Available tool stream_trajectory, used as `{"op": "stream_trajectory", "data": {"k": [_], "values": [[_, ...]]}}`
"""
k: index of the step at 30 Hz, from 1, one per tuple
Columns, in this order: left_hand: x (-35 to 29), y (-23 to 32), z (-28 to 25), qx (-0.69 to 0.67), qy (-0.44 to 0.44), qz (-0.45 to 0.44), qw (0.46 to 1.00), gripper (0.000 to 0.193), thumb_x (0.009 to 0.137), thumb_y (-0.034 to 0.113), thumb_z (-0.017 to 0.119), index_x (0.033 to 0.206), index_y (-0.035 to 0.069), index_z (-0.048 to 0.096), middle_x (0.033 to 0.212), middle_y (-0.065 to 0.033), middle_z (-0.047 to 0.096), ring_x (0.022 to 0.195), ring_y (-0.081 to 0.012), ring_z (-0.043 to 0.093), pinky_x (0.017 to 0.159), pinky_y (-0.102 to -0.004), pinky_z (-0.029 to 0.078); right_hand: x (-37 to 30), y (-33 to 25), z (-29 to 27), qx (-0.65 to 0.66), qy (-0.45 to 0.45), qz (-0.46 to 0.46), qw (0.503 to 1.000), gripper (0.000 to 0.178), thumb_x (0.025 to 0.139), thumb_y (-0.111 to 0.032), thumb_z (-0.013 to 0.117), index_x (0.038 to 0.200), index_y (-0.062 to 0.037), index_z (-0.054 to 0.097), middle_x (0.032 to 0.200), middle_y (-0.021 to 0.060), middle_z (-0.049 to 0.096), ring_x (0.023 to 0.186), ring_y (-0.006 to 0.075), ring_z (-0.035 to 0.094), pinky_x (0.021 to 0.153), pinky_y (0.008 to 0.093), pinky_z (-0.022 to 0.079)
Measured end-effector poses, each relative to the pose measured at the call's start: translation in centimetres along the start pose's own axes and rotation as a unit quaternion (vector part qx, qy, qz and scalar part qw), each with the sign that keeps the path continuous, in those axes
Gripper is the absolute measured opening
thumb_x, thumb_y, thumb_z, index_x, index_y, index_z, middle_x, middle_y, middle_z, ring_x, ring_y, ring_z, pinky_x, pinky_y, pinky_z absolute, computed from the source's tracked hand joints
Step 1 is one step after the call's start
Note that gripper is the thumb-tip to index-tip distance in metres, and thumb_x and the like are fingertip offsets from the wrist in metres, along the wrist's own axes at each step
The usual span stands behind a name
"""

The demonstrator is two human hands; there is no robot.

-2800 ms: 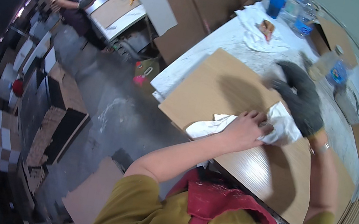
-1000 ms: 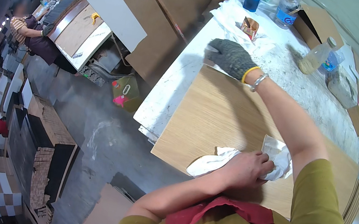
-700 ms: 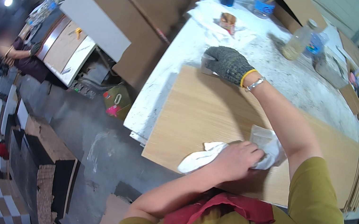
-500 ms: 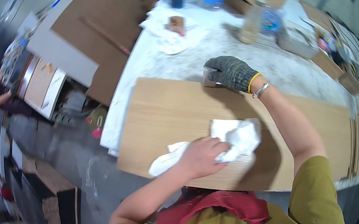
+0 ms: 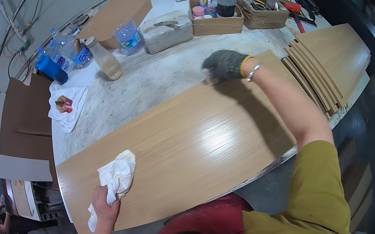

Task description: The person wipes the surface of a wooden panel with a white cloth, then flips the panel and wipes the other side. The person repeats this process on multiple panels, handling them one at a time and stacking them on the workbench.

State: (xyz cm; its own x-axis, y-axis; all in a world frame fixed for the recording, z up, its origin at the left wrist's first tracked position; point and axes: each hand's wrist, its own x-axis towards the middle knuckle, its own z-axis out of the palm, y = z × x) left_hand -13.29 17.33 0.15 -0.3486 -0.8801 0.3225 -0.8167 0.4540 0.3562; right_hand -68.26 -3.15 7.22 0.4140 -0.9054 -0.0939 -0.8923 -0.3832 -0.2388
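Note:
A long, wood-grain board (image 5: 176, 150) lies on the white worktable, slanting across the middle of the view. My bare left hand (image 5: 105, 207) is closed around a crumpled white cloth (image 5: 118, 172), pressed on the board's left end. Across the board, my right hand (image 5: 226, 64) wears a dark grey knitted glove with a yellow cuff. Its fingers are curled at the far edge, around a small pale piece that is blurred and mostly covered.
Stacked wood-grain boards (image 5: 327, 66) lie to the right. Beyond my right hand stand cardboard boxes of jars (image 5: 219, 25) and tools (image 5: 265, 18). A glass bottle (image 5: 104, 60), plastic bottles (image 5: 129, 36) and a blue cup (image 5: 52, 69) occupy the far left, near a white rag (image 5: 67, 113).
The view has turned to the right. My left hand has carried the cloth from mid-board to the left end. My right hand has shifted rightward along the far edge.

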Motion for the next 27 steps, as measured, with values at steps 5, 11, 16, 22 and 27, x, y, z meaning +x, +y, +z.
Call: {"op": "stream_trajectory", "data": {"k": [5, 11, 16, 22, 27], "values": [[0.4, 1.7, -0.9, 0.044, -0.017, -0.04, 0.998, 0.039, 0.071, 0.006, 0.063, 0.106, -0.004, 0.051, 0.101, -0.0228, 0.051, 0.093, -0.042, 0.05, 0.084, -0.0479, 0.042, -6.2, 9.9, -2.7, -0.042, 0.011, 0.087, 0.995, 0.033, 0.078, -0.023, 0.068, 0.107, -0.0084, 0.07, 0.107, 0.0177, 0.068, 0.104, 0.035, 0.062, 0.089, 0.0422, 0.049], [1.0, 2.7, -0.3, 0.085, -0.016, -0.063, 0.994, 0.039, 0.073, 0.009, 0.058, 0.108, -0.005, 0.05, 0.107, -0.024, 0.047, 0.1, -0.0424, 0.046, 0.09, -0.0482, 0.038, -10.5, 18.4, -3.5, -0.124, 0.018, 0.178, 0.976, 0.032, 0.078, -0.023, 0.067, 0.105, -0.0051, 0.07, 0.104, 0.0201, 0.068, 0.1, 0.0356, 0.064, 0.087, 0.0429, 0.05], [1.5, 3.3, -0.1, 0.094, -0.014, -0.061, 0.994, 0.04, 0.073, 0.01, 0.057, 0.109, -0.006, 0.049, 0.107, -0.0242, 0.047, 0.1, -0.0433, 0.045, 0.091, -0.0497, 0.037, -13.2, 17.2, -4.5, -0.116, 0.143, 0.218, 0.958, 0.031, 0.082, -0.024, 0.062, 0.103, -0.003, 0.069, 0.103, 0.0208, 0.068, 0.098, 0.036, 0.064, 0.086, 0.0442, 0.05], [0.1, 2.2, -0.5, 0.099, -0.002, -0.072, 0.992, 0.041, 0.072, 0.009, 0.06, 0.111, -0.004, 0.053, 0.108, -0.0255, 0.049, 0.101, -0.0439, 0.047, 0.09, -0.0501, 0.039, -16.5, 11.9, -1.6, 0.221, 0.38, 0.249, 0.863, 0.054, 0.091, -0.034, 0.059, 0.137, -0.0061, 0.05, 0.136, 0.0179, 0.053, 0.119, 0.0282, 0.056, 0.102, 0.0377, 0.042], [2.4, 1.2, -0.9, 0.103, -0.08, -0.041, 0.991, 0.044, 0.076, 0.02, 0.071, 0.116, 0.004, 0.06, 0.11, -0.0209, 0.057, 0.104, -0.0393, 0.054, 0.088, -0.0465, 0.046, -20.2, 1.9, 3.0, 0.434, 0.409, 0.22, 0.772, 0.04, 0.096, -0.022, 0.059, 0.129, -0.0014, 0.055, 0.103, 0.0053, 0.064, 0.09, 0.0152, 0.061, 0.081, 0.0302, 0.052]]}}
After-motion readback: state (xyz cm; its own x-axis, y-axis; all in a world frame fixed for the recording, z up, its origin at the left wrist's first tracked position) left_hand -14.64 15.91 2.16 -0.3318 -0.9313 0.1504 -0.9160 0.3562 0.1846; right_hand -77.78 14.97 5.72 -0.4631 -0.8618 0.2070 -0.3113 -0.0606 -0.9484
